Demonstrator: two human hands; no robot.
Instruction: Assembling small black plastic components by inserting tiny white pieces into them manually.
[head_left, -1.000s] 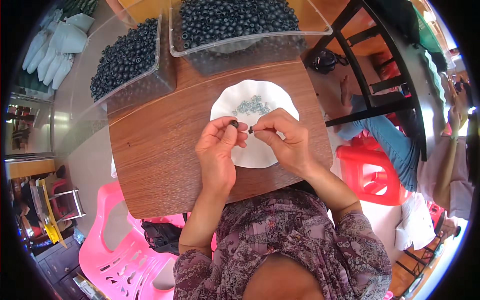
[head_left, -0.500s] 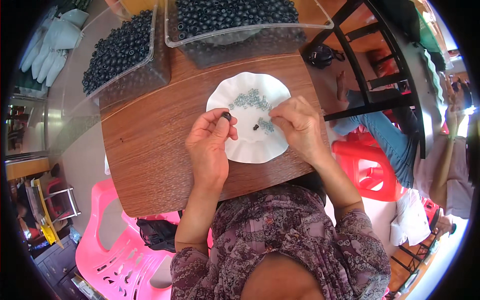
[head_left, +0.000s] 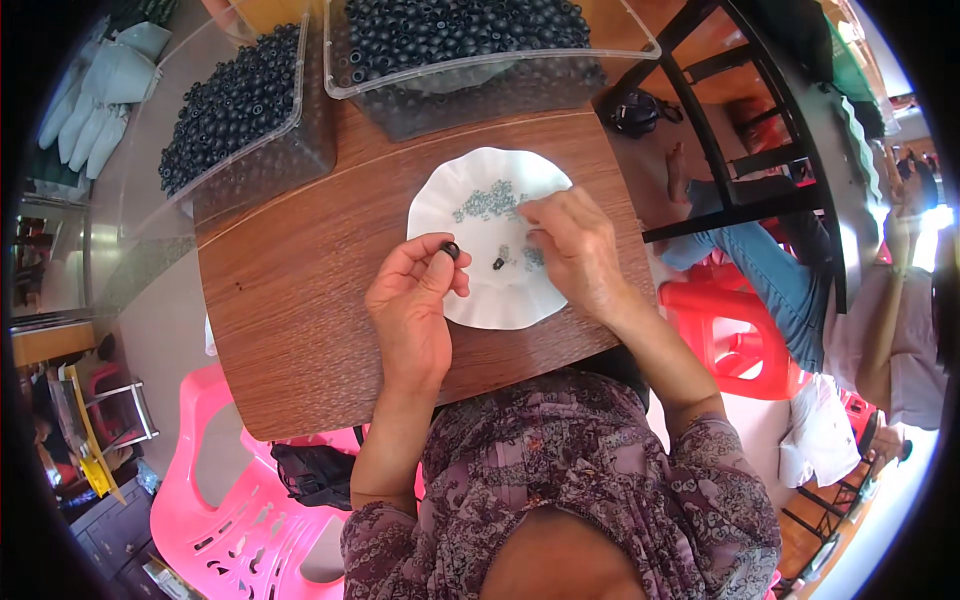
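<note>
Pinched between thumb and fingertips, a small round black part with a hole (head_left: 450,250) is in my left hand (head_left: 415,310), at the left rim of a white wavy-edged plate (head_left: 500,310). My right hand (head_left: 580,250) hovers over the plate's right side, thumb and forefinger apart, with nothing visible between them. Tiny pale blue-green pieces (head_left: 488,202) lie heaped on the far part of the plate. More of them (head_left: 534,258) are scattered under and beside the right hand. A small dark piece (head_left: 498,264) rests near the plate's middle.
Two clear plastic bins, one at the far left (head_left: 250,165) and one at the back (head_left: 490,70), hold many round black parts. They stand on a brown wooden table (head_left: 300,290). A pink chair (head_left: 230,530) is lower left; a red stool (head_left: 725,340) and a seated person are right.
My right hand has opened its pinch and shifted slightly left over the plate. Some pale pieces now lie near the small dark piece. My left hand keeps its grip.
</note>
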